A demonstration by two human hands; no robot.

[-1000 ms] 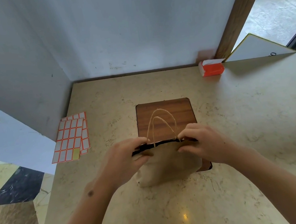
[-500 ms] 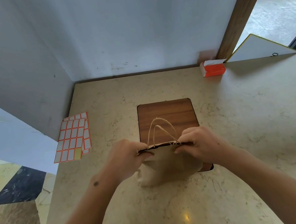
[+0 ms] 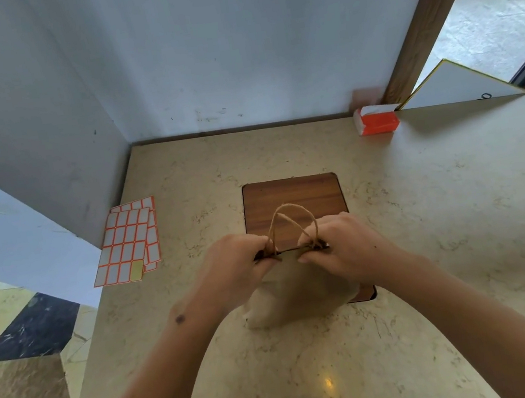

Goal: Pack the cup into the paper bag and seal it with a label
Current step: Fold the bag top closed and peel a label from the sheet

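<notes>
both hands are pinching the paper bag (image 3: 297,290) mouth flat: left hand (image 3: 234,267) fingers clamped on its left end, right hand (image 3: 346,247) on the right. bag's standing mid tabletop (image 3: 426,208), partly on a wood board (image 3: 291,198). closing step, imo. next: freeing one hand for the label sheets (image 3: 127,241), far left. cup's hidden, prob inside.

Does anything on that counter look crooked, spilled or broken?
Nothing spilled or broken. The label sheets lie slightly fanned and overhang the counter's left edge. One label at the near corner looks yellowish, unlike the white rest. The paper bag stands with its top pinched shut by both hands.
</notes>
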